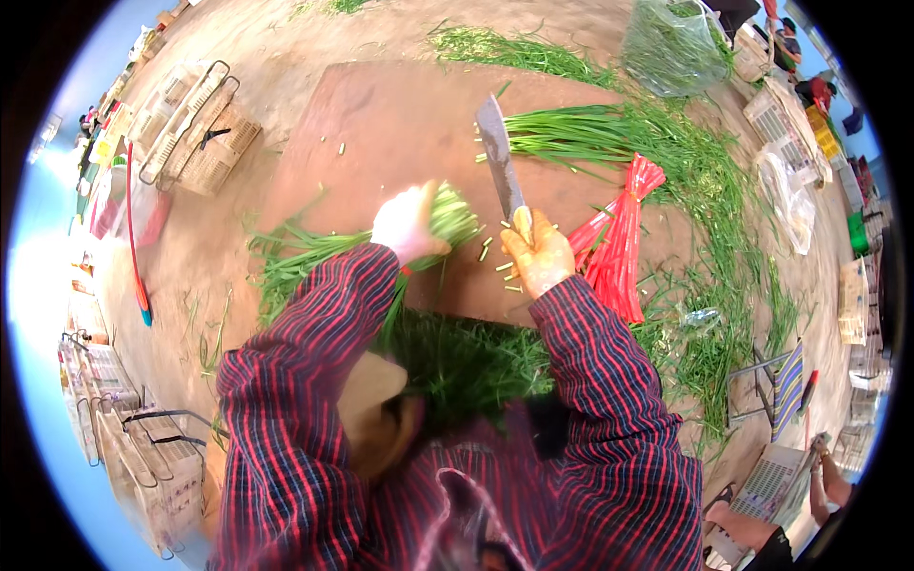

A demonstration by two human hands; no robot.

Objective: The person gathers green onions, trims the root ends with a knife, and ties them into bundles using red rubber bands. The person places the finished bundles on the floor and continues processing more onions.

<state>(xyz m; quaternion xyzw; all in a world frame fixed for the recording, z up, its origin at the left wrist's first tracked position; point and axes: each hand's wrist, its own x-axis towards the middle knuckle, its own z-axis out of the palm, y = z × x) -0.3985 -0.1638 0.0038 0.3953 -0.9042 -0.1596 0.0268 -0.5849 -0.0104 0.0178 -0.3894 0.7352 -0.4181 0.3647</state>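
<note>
My left hand (pixel 405 223) grips a thick bunch of green garlic chives (pixel 455 214), its pale stem ends facing right and its leaves trailing left over the board's edge. A bit of red tie shows just under my wrist. In my right hand (pixel 539 253) is the handle of a broad-bladed knife (pixel 498 153), its blade pointing away from me above the brown board (pixel 400 128). Short cut stem ends (pixel 508 275) lie between my hands. Beyond the knife rests another bunch of chives (pixel 571 132). A bundle of red plastic ties (pixel 623 246) lies right of my right hand.
Loose green leaves (pixel 721 214) litter the floor right of the board. A clear bag of greens (pixel 675 50) stands at the far right. Plastic crates (pixel 207 135) are at left, with a red-handled stick (pixel 133 235) nearby. A folding stool (pixel 778 389) and another person's legs (pixel 750 532) are at right.
</note>
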